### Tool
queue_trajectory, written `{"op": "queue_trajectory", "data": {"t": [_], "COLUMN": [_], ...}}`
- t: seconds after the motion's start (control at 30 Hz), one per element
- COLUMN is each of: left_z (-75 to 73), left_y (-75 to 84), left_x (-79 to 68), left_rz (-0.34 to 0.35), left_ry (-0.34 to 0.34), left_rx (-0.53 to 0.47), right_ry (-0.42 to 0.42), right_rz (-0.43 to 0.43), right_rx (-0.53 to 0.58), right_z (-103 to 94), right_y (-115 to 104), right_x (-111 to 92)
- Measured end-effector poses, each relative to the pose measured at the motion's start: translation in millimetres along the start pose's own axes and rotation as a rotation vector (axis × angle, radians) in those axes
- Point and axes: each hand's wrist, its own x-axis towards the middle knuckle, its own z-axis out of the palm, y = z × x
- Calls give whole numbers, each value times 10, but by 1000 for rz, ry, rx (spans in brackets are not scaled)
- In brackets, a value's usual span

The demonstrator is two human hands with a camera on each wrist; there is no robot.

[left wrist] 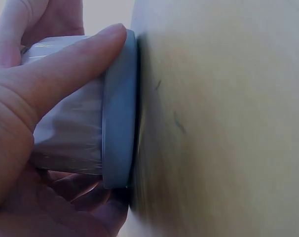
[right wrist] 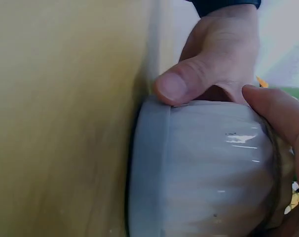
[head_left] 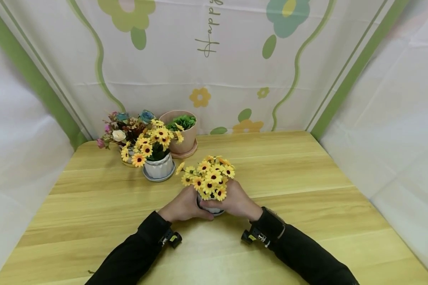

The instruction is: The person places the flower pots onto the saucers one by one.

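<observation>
Between both hands is a white ceramic flowerpot point(head_left: 210, 206) of yellow daisy-like flowers point(head_left: 213, 177) with dark centres. My left hand point(head_left: 184, 205) grips it from the left, the thumb lying down across its side to the rim of the blue-grey saucer point(left wrist: 121, 118) under it. From the other side my right hand point(head_left: 238, 201) holds the pot higher up, its thumb near the upper rim in the right wrist view. The pot stands upright at the wooden tabletop point(head_left: 289, 174); whether the saucer fully touches the wood I cannot tell. Flowers hide part of the fingers.
Behind and left stands a similar white pot point(head_left: 159, 168) of yellow flowers on a saucer. Behind it are a pink pot point(head_left: 185, 140) with green leaves and a mixed bunch of flowers point(head_left: 119, 135). A printed white curtain point(head_left: 235, 71) borders the table's back.
</observation>
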Motion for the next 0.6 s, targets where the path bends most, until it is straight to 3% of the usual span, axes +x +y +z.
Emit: {"op": "queue_trajectory", "data": {"t": [0.13, 0.33, 0.6], "left_z": [12, 44, 136], "left_y": [8, 256, 165], "left_x": [3, 5, 79], "left_rz": [37, 144, 118], "left_ry": [20, 102, 153], "left_rx": [-15, -53, 150], "right_ry": [-6, -46, -100], "right_rz": [-11, -78, -72], "right_rx": [-25, -115, -115], "right_z": [8, 6, -72], "right_y": [-16, -3, 69], "right_x": [-13, -19, 65]}}
